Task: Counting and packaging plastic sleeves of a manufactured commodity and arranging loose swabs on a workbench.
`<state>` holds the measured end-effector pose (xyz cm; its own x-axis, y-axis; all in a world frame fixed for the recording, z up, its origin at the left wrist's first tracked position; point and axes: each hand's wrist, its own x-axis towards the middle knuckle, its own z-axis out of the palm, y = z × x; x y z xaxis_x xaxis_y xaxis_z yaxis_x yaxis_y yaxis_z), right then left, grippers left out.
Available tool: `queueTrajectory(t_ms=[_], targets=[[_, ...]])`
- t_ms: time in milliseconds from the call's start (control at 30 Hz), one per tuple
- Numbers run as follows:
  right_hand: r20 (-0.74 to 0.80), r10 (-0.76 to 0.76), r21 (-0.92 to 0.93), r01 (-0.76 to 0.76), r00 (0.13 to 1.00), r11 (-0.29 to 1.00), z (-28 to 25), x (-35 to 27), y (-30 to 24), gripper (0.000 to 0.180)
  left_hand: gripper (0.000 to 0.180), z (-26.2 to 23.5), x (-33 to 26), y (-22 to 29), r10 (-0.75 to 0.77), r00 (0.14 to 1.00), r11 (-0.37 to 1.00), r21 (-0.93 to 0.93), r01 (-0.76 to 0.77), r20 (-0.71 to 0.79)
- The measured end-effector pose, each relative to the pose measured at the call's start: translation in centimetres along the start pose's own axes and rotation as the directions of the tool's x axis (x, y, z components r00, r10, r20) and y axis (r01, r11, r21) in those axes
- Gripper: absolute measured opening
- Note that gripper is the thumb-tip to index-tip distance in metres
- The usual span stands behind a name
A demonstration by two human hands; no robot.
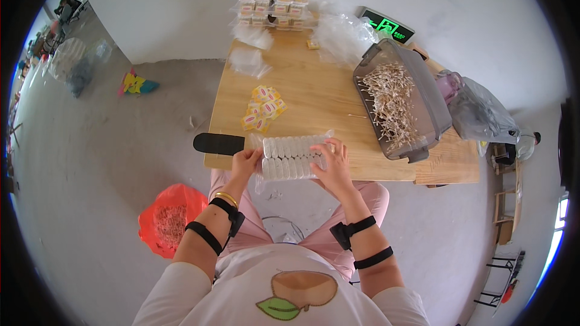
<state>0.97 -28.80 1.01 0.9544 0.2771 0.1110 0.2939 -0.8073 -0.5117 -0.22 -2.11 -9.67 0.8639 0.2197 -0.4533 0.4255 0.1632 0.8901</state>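
A clear plastic pack (289, 157) holds short white rolls in two rows, and I have it between both hands at the table's front edge. My left hand (246, 163) pinches the loose plastic at the pack's left end, its fingers closed. My right hand (332, 163) is curved round the right end, thumb and fingertips against the plastic. A flat black pad with a rounded end (219, 143) juts past the table's left edge, beside my left hand. Beyond the pack lies a loose pile of small yellow and white printed cards (264, 108).
On the wooden table (314, 93), a grey bin (432, 105) of cotton swabs (393, 102) stands at right. Clear bags (251, 62) and stacked filled packs (260, 0) are at the back. A red bag (190, 196) of thin sticks sits on the floor at left.
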Motion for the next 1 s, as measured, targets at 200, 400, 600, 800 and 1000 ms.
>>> queueTrajectory(t_ms=[200, 400, 600, 800, 1000], targets=[[-0.022, -0.067, -0.024, 0.067, 0.997, 0.997, 1.0, 0.0, -1.1, 0.043, 0.03, 0.1, 0.0, 0.0, 0.016, 1.0, 1.0, -0.007, -0.016, 0.004], [-0.006, -0.075, -0.019, 0.074, 0.997, 0.997, 0.7, 0.2, -1.9, 0.044, 0.029, 0.4, -0.2, 0.2, 0.008, 1.0, 1.0, -0.027, -0.009, -0.007], [-0.006, -0.085, -0.055, 0.085, 0.996, 0.995, 1.2, 0.3, -2.5, 0.044, 0.028, 0.4, -0.4, 0.4, 0.006, 1.0, 0.999, -0.04, -0.006, 0.002], [0.003, -0.119, -0.026, 0.119, 0.993, 0.993, 1.4, 0.7, -3.3, 0.046, 0.027, 0.4, -0.7, 1.0, 0.006, 1.0, 1.0, -0.009, -0.006, 0.003], [0.002, -0.127, -0.065, 0.127, 0.992, 0.99, 1.9, 0.7, -3.5, 0.047, 0.026, 0.6, -0.8, 1.2, 0.005, 1.0, 0.999, -0.033, -0.005, -0.005]])
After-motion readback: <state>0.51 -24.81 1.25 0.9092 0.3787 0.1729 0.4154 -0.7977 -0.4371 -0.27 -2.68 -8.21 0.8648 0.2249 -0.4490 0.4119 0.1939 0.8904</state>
